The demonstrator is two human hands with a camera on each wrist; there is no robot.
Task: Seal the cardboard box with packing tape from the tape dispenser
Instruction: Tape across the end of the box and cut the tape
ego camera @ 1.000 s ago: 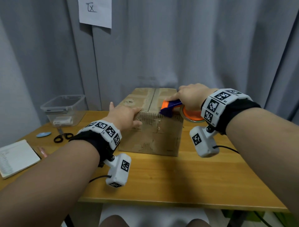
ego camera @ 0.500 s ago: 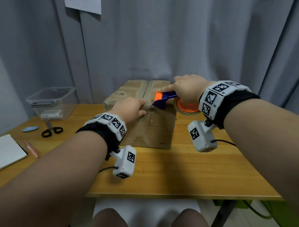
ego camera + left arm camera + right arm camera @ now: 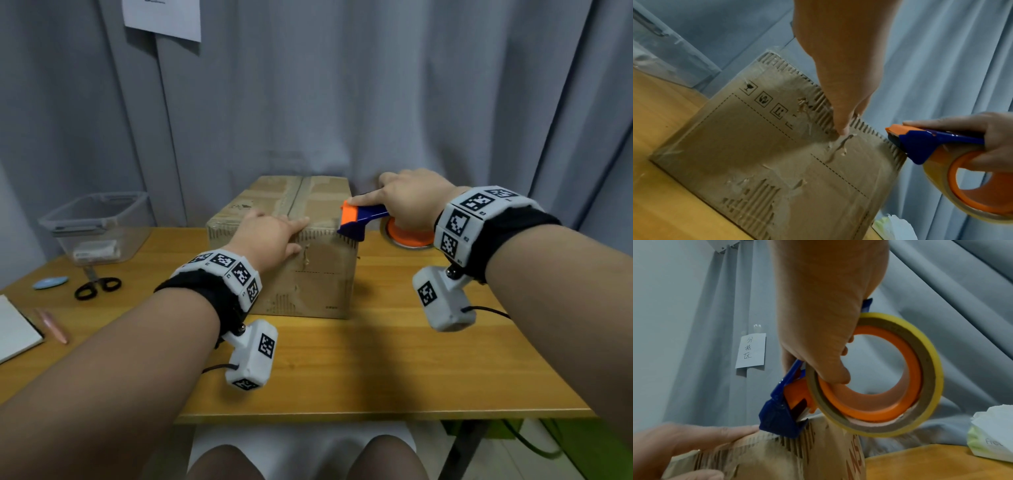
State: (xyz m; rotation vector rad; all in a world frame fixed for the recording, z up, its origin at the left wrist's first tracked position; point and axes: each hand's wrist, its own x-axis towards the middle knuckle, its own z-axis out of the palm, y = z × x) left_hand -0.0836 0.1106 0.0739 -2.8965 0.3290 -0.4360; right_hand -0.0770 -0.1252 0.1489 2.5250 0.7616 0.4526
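A worn cardboard box (image 3: 318, 281) stands at the back of the wooden table (image 3: 342, 363), its flaps shut, with a tape strip along the top seam. My left hand (image 3: 270, 236) lies over the front top edge at the seam, fingers flat on top and thumb (image 3: 840, 123) pressing the front face (image 3: 766, 162). My right hand (image 3: 411, 202) grips the blue and orange tape dispenser (image 3: 359, 219) with its yellowish roll (image 3: 879, 374). The dispenser's blue nose (image 3: 779, 423) touches the box's front right top corner (image 3: 797, 451). I cannot make out any tape between the nose and the box.
A clear plastic bin (image 3: 96, 226), black scissors (image 3: 97, 286), a blue oval thing (image 3: 50, 283), a notebook (image 3: 13, 329) and a pen (image 3: 54, 325) lie at the left. A tissue pack (image 3: 992, 434) sits right of the box. A grey curtain hangs close behind.
The right hand has carried the dispenser rightwards from near the seam to the box's front right corner. The left hand has slid right along the front edge to the seam.
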